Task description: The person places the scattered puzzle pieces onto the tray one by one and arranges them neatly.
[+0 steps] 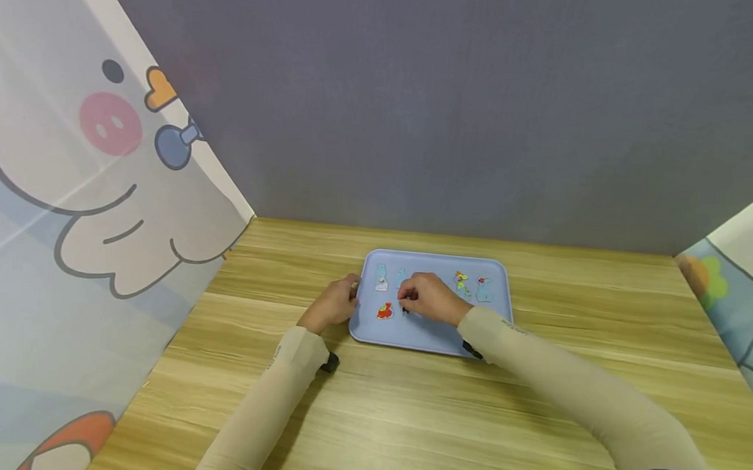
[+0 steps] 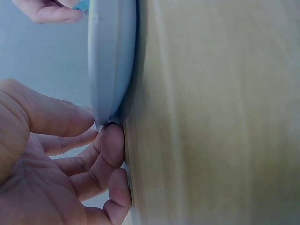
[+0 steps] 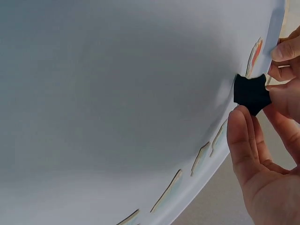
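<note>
My right hand (image 1: 436,297) hovers low over the pale blue tray (image 1: 428,344), left of its middle. Between thumb and fingertips it pinches a small flat puzzle-like piece (image 3: 252,93), whose black side faces the right wrist camera. A bit of teal shows on this piece in the left wrist view. At the tray's left end, my left hand (image 1: 332,304) grips the rim (image 2: 111,61), thumb on top and curled fingers at its outer side. Close to the right hand's fingertips lies a red cutout piece (image 1: 385,311).
Along the tray's far side lie several flat pieces: light blue ones (image 1: 382,278) at the left, a yellow one (image 1: 461,285) and another light blue one (image 1: 484,290) at the right. Under the tray is a wooden table (image 1: 404,423), with a grey panel (image 1: 462,111) behind.
</note>
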Available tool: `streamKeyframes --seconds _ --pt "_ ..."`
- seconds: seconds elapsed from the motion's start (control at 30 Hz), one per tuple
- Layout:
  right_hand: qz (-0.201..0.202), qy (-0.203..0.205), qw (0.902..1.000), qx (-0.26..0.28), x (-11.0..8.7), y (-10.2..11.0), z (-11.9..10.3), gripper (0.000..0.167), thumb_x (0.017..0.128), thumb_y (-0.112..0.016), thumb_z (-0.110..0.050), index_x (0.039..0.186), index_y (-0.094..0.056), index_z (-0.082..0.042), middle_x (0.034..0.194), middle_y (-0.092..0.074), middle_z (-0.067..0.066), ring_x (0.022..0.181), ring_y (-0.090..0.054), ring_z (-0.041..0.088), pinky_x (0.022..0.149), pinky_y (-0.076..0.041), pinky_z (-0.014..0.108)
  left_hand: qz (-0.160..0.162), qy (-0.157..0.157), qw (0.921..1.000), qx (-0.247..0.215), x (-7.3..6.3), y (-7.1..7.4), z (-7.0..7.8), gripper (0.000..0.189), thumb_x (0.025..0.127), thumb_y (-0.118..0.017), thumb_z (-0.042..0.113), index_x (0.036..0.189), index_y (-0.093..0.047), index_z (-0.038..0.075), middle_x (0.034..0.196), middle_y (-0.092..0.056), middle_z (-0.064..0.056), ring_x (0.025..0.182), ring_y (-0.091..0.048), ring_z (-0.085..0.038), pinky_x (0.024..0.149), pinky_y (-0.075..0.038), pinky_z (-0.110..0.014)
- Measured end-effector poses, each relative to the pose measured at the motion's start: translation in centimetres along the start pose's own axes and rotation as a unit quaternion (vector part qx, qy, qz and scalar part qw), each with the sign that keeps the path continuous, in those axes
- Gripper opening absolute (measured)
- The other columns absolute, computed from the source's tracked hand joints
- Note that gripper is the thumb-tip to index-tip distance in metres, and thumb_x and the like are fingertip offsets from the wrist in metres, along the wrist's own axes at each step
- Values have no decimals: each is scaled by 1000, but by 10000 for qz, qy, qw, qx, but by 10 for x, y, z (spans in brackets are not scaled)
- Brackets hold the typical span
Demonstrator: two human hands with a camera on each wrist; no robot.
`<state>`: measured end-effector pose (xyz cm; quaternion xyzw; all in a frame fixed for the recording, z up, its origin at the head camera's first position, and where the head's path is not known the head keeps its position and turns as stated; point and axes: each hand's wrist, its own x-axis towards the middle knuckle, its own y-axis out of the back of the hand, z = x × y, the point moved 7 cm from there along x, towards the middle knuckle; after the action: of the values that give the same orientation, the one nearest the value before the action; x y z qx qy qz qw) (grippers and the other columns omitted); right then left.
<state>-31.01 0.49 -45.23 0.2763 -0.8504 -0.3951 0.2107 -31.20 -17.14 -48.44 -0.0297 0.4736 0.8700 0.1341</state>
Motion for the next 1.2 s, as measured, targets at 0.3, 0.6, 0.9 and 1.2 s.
streamKeyframes --seconds 0.3,0.6,0.9,1.2 --pt "244 175 9995 31 0 1 -3 5 82 -73 -6 86 -71 -5 78 -55 -5 72 -54 9 64 -47 25 23 -36 10000 17 1 1 2 47 91 -57 2 136 -43 1 97 -60 -12 81 -56 -20 67 -48 -30" --pt "445 354 9984 -75 -6 2 -4 5 82 -72 -4 83 -69 -7 78 -54 -4 74 -55 10 67 -48 24 10 -8 10000 -83 1 1 3 46 92 -56 3 136 -43 1 96 -59 -12 80 -56 -20 66 -48 -30" --pt "441 321 9984 -135 -15 4 -4 5 81 -73 -4 82 -70 -8 79 -55 -2 73 -54 12 65 -47 24 -6 8 10000 -30 1 -2 1 47 91 -57 3 136 -42 1 95 -59 -11 79 -55 -20 66 -48 -30" --pt "405 152 9989 -202 -24 9 0 6 80 -72 -4 82 -69 -8 80 -55 -2 74 -54 9 65 -47 23 -36 26 10000 -60 -1 -1 -1 49 92 -57 2 138 -41 1 96 -59 -11 77 -55 -20 63 -48 -28"
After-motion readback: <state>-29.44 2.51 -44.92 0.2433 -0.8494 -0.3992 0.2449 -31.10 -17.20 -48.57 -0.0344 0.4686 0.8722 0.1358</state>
